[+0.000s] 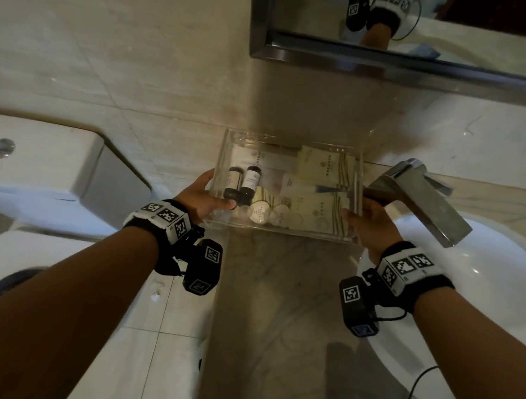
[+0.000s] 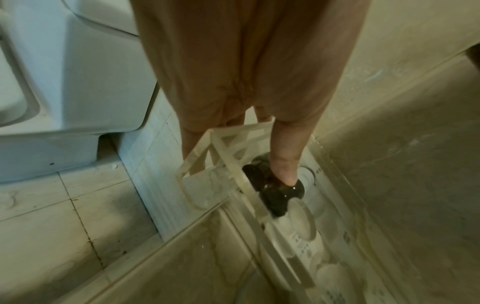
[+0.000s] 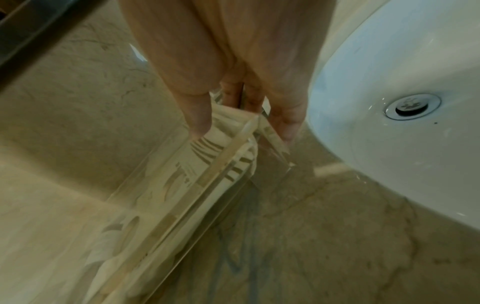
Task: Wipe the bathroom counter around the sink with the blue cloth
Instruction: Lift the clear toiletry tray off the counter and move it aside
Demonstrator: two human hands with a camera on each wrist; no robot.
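Note:
Both hands hold a clear acrylic tray (image 1: 284, 232) over the back of the marble counter (image 1: 279, 300), left of the white sink (image 1: 482, 292). My left hand (image 1: 204, 197) grips its left end, thumb inside on a dark bottle cap (image 2: 283, 193), fingers under the wall. My right hand (image 1: 364, 216) pinches the right wall (image 3: 226, 156), thumb inside, fingers outside. The tray carries two dark bottles (image 1: 246, 184), cream sachets (image 1: 321, 170) and round lids. Its left end juts past the counter's edge. I cannot tell if it rests or hangs. The blue cloth shows only as a bluish patch reflected in the mirror (image 1: 425, 50).
A chrome faucet (image 1: 420, 199) stands close to the tray's right end, over the sink with its drain (image 3: 411, 106). A white toilet (image 1: 43, 169) sits left of the counter, with tiled floor (image 2: 64, 216) below. The framed mirror (image 1: 306, 53) hangs above the tray. A black cable (image 1: 413, 393) crosses the sink rim.

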